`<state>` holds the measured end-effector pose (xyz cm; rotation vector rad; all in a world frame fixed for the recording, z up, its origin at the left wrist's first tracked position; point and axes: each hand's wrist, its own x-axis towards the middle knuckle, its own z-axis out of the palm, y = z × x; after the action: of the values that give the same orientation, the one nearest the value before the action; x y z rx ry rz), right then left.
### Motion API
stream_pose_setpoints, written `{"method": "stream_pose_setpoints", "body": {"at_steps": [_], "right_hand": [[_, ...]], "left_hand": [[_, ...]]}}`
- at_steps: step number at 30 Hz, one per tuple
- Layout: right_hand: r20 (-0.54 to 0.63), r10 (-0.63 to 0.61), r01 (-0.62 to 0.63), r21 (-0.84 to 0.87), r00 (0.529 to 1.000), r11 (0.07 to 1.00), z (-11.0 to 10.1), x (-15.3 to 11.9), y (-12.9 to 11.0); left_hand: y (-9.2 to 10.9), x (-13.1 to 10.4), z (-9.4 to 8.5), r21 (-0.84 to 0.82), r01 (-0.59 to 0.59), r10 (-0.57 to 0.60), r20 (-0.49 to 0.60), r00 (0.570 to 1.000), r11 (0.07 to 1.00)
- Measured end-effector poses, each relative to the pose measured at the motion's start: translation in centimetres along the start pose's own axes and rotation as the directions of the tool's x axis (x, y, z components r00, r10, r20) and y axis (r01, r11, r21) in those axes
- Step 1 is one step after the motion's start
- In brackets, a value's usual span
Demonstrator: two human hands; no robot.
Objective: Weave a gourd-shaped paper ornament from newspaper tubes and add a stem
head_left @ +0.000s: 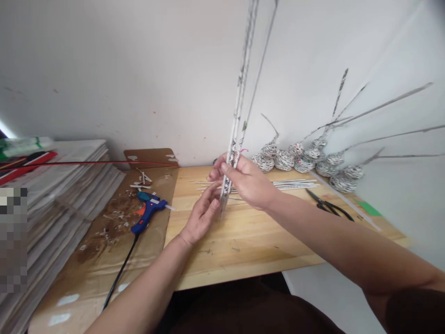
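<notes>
My right hand (pixel 253 182) pinches several thin rolled newspaper tubes (pixel 237 116) between thumb and fingers. The tubes stand nearly upright, and their tops run past the upper edge of the view. Just left of their blurred lower ends is my left hand (pixel 203 211), cupped, with the thumb apart from the fingers. Whether its fingertips touch the tubes is hard to see. Behind the hands, more paper tubes (pixel 295 184) lie flat on the wooden table (pixel 243 250).
Several woven newspaper gourd shapes (pixel 306 160) line the wall, tube ends sticking up and outward. Black-handled scissors (pixel 328 205) lie at right. A blue glue gun (pixel 149 213) with a cord rests on cardboard (pixel 146 264) among scraps. Stacked newspapers (pixel 69 204) stand at left.
</notes>
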<state>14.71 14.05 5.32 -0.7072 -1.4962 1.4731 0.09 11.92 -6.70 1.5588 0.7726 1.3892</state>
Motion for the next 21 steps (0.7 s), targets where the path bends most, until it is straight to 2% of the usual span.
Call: {"method": "stream_pose_setpoints", "body": {"at_steps": [4,6,8,9,10,11,12,13,16,21], "right_hand": [[0.079,-0.035,0.046,-0.138,0.996,0.989,1.2,0.4,0.3],[0.124,-0.058,0.088,-0.251,0.991,0.964,0.1,0.5,0.6],[0.176,-0.06,0.132,-0.431,0.983,0.893,-2.3,0.1,1.6],[0.191,-0.041,0.144,-0.565,0.981,0.812,-3.9,-0.4,2.2],[0.173,-0.005,0.132,-0.732,0.985,0.669,-5.6,-1.0,2.9],[0.144,0.065,0.1,-0.89,0.987,0.446,-7.3,-1.7,3.7],[0.1,0.131,0.072,-0.977,0.986,0.199,-8.9,-2.5,4.4],[0.044,0.144,0.029,-0.994,0.989,0.107,-10.4,-3.3,5.1],[-0.035,0.166,-0.029,-0.999,0.985,-0.041,-13.2,-5.3,6.4],[-0.051,0.172,-0.019,-0.983,0.984,-0.184,-14.3,-5.7,7.2]], "left_hand": [[-0.1,-0.5,0.4,0.055,0.034,-0.037,0.05,0.998,0.998],[-0.4,-0.5,0.5,0.008,0.074,-0.074,-0.002,0.997,0.997],[-0.5,-0.5,0.5,-0.034,0.086,-0.089,-0.088,0.992,0.996],[-0.5,-0.4,0.4,-0.038,0.089,-0.093,-0.13,0.987,0.995],[-0.5,-0.3,0.3,-0.039,0.091,-0.096,-0.17,0.981,0.995],[-0.4,-0.2,0.3,-0.038,0.092,-0.098,-0.201,0.975,0.995],[-0.3,-0.2,0.3,-0.036,0.095,-0.101,-0.221,0.97,0.995],[-0.2,-0.1,0.3,-0.035,0.096,-0.102,-0.235,0.967,0.995],[0.1,-0.1,0.3,-0.016,0.091,-0.092,-0.261,0.961,0.996],[-0.1,-0.1,-0.2,0.053,0.051,-0.031,-0.324,0.946,0.997]]}}
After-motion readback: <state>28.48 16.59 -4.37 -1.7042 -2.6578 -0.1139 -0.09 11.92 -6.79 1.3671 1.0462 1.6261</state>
